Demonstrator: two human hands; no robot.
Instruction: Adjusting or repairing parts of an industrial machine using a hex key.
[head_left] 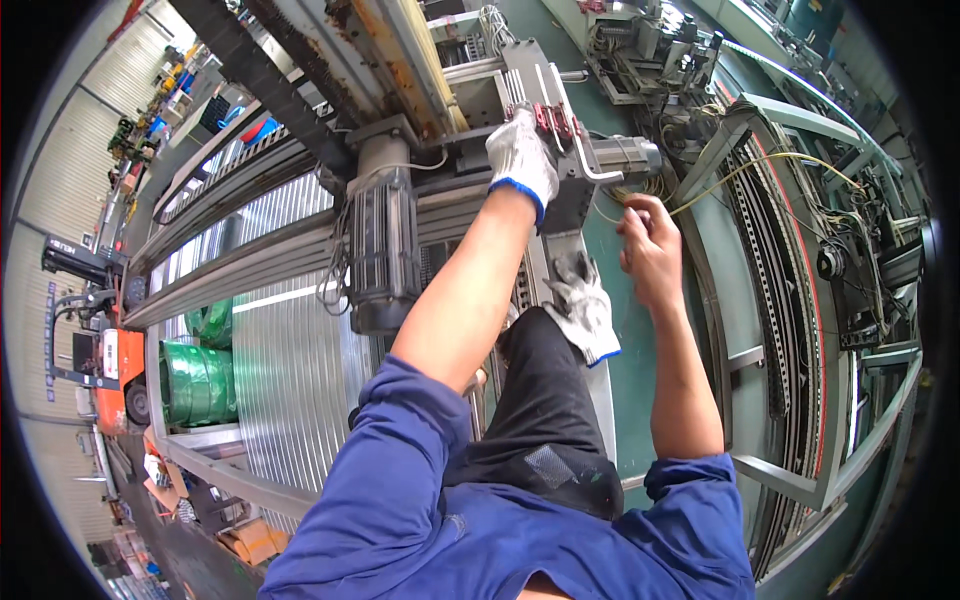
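Note:
My left hand (521,160), in a white knit glove with a blue cuff, reaches up to the machine head. Its fingertips meet a row of dark red fittings (556,121) beside a bent white rod (587,172); the glove hides how the fingers lie. My right hand (652,245) is bare and raised to the right of the machine, its fingers curled closed. Whatever may be between those fingers is too small to name. A thin yellow cable (735,178) runs close behind this hand. Below, an empty white glove (585,308) lies on a metal ledge near my knee.
A dark ribbed motor (383,250) hangs left of my left forearm. Ridged metal sheeting (290,370) and green wrapped rolls (198,384) lie within the frame at left. An orange forklift (122,370) stands farther left. On the right is a metal frame (790,485) with cable chain.

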